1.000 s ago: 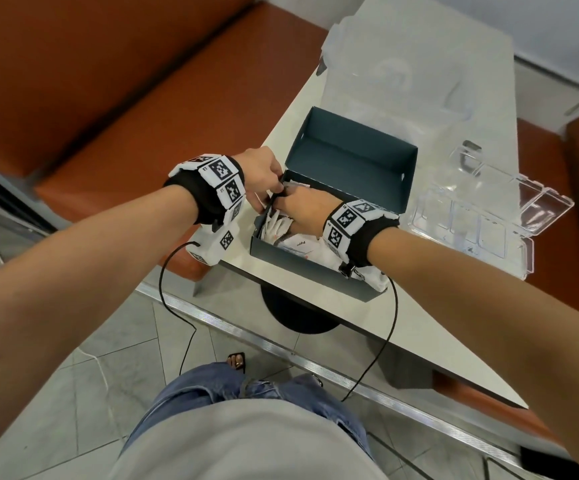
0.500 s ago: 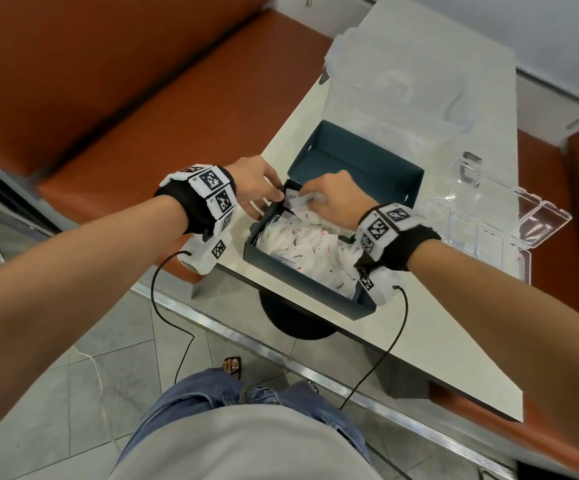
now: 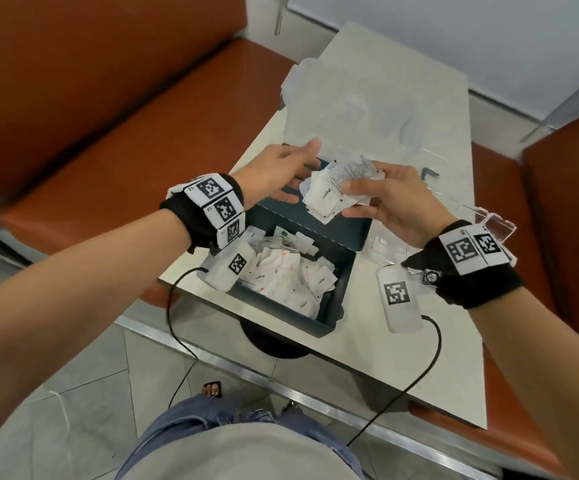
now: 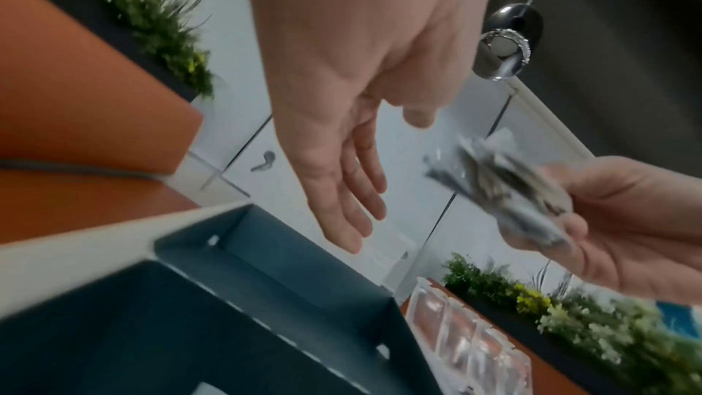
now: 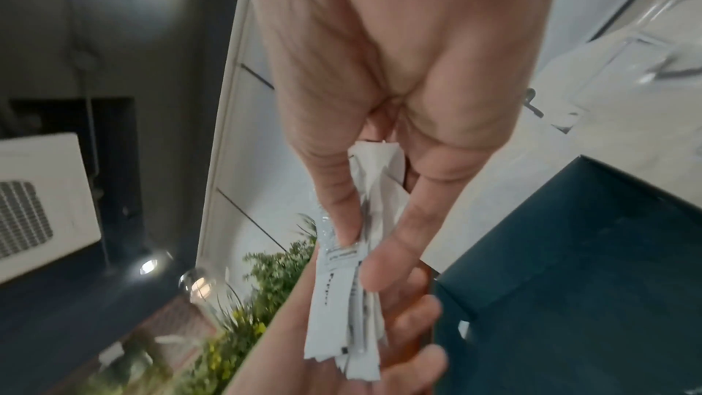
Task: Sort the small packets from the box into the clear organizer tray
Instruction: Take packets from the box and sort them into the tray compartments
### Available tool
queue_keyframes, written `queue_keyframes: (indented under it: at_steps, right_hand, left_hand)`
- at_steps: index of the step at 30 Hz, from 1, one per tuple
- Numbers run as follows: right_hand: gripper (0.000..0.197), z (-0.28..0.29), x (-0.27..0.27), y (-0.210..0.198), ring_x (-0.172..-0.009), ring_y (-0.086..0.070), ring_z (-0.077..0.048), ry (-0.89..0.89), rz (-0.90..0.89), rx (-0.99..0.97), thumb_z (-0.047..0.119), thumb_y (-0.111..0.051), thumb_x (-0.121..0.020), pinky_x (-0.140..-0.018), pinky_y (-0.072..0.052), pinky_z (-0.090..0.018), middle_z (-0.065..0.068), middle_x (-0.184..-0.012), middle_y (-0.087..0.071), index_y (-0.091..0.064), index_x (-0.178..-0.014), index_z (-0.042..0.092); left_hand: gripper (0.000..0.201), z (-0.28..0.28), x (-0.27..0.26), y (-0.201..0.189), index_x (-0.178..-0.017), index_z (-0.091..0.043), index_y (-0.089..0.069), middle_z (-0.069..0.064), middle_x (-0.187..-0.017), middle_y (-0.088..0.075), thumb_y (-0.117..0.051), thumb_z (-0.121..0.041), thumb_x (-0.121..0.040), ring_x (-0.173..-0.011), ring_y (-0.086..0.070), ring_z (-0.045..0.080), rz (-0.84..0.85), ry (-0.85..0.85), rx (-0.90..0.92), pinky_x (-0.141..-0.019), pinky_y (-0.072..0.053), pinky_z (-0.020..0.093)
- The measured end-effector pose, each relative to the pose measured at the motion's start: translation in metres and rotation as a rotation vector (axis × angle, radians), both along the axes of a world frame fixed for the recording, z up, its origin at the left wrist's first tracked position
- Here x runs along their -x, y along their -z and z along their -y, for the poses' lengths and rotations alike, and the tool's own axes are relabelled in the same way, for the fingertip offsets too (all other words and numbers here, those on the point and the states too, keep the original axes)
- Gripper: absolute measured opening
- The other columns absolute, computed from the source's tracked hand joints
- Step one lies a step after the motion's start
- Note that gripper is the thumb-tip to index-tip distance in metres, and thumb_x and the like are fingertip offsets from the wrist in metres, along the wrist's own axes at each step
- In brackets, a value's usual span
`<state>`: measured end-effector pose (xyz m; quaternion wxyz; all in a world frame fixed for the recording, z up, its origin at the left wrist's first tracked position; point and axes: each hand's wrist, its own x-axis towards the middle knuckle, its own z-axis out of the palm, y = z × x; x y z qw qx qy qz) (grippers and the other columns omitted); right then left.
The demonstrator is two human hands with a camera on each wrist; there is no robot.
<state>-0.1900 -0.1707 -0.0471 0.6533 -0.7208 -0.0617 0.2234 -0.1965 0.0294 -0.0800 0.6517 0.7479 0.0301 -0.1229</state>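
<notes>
The right hand is raised above the far half of the dark box and grasps a fanned bundle of packets between thumb and fingers. In the head view the bundle's long axis runs from lower left to upper right, with the loose ends pointing left toward the other hand and the topmost, foil-like packet angled away toward the far edge of the table. The right wrist view shows the same bundle pinched near its middle, its torn-looking ends hanging past the fingertips.

The left hand is open with fingers straight (it holds nothing), palm turned toward the bundle and just beside it; whether it touches the packets cannot be told. The left wrist view shows a gap between the left hand and the bundle.

More white packets lie heaped in the near compartment of the box, pointing every way. The clear organizer tray sits on the table just to the right of the box, largely hidden behind the right wrist.
</notes>
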Motion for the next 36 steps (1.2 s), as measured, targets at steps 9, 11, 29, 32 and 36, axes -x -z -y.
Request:
queue_keyframes:
  at_steps: [9, 11, 29, 32, 36]
  right_hand:
    - [0.020, 0.024, -0.010, -0.009, -0.096, -0.066, -0.032, 0.031, 0.072, 0.084, 0.008, -0.064, -0.087, -0.088, -0.049, -0.043, -0.017, -0.107, -0.071, -0.069, -0.106, 0.008]
    - [0.016, 0.031, -0.009, -0.007, -0.090, -0.063, -0.029, 0.029, 0.092, 0.133, 0.007, -0.059, -0.090, -0.081, -0.046, -0.040, -0.018, -0.101, -0.071, -0.068, -0.102, 0.006]
    - [0.008, 0.170, -0.025, 0.008, -0.057, -0.042, -0.009, 0.288, 0.134, 0.190, 0.006, -0.068, -0.085, -0.053, -0.032, -0.022, -0.002, -0.073, -0.055, -0.066, -0.092, 0.010]
    - [0.013, 0.198, -0.026, 0.010, -0.056, -0.044, -0.012, 0.332, 0.051, 0.016, 0.002, -0.061, -0.089, -0.055, -0.037, -0.024, -0.003, -0.072, -0.053, -0.062, -0.084, 0.014]
    - [0.020, 0.224, -0.023, 0.013, -0.064, -0.061, -0.018, 0.293, 0.019, -0.120, -0.002, -0.051, -0.092, -0.061, -0.050, -0.025, -0.006, -0.074, -0.056, -0.061, -0.082, 0.012]
  left_hand:
    - [0.066, 0.057, -0.011, -0.013, -0.113, -0.008, -0.071, 0.021, -0.118, -0.067, -0.043, -0.063, -0.092, -0.109, -0.065, 0.035, -0.289, 0.342, 0.791, -0.085, -0.054, 0.052]
    - [0.048, 0.071, -0.011, -0.018, -0.110, -0.004, -0.071, 0.021, -0.113, -0.068, -0.048, -0.045, -0.096, -0.104, -0.067, 0.034, -0.310, 0.332, 0.819, -0.085, -0.056, 0.052]
    - [0.034, 0.198, -0.028, -0.009, -0.114, -0.001, -0.062, 0.013, -0.090, -0.069, -0.061, -0.028, -0.094, -0.069, -0.067, 0.019, -0.290, 0.146, 0.497, -0.052, -0.053, 0.023]
    - [0.040, 0.217, -0.032, -0.005, -0.111, -0.004, -0.062, 0.011, -0.088, -0.070, -0.056, -0.040, -0.095, -0.066, -0.066, 0.015, -0.351, 0.147, 0.480, -0.052, -0.053, 0.022]
    - [0.028, 0.240, -0.033, 0.001, -0.099, -0.010, -0.059, 0.010, -0.083, -0.072, -0.058, -0.038, -0.095, -0.062, -0.064, 0.012, -0.437, 0.154, 0.438, -0.049, -0.052, 0.020]
